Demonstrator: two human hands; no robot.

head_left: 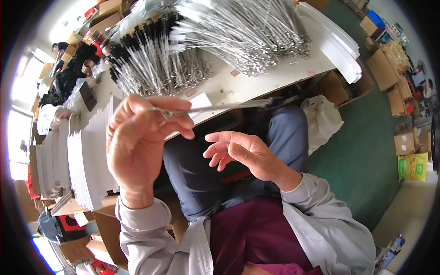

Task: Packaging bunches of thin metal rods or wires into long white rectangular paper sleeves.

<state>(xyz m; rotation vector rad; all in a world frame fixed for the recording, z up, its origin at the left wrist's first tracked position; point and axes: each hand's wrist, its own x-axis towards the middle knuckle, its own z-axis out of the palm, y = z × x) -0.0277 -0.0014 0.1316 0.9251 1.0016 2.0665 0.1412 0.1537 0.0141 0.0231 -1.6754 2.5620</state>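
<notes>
The left hand (137, 142) pinches a thin wire brush (215, 108) by its looped end; the brush points toward 3 o'clock. The right hand (240, 153) is open and holds nothing. At 12 o'clock a white table (256, 82) carries heaps of brushes (206, 41). White card stacks (87, 156) stand at 9 o'clock, green floor (362, 151) and cardboard boxes (385, 68) at 3.

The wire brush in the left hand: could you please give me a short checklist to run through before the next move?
1. Left hand pinches wire brush by its twisted loop end: ok.
2. Right hand open, holding nothing: ok.
3. Black bristle tip visible, beyond the table edge: ok.
4. Bristle condition: cannot tell.
5. Brush pile on the table: ok.
6. White card stack beside the left hand: ok.
</notes>
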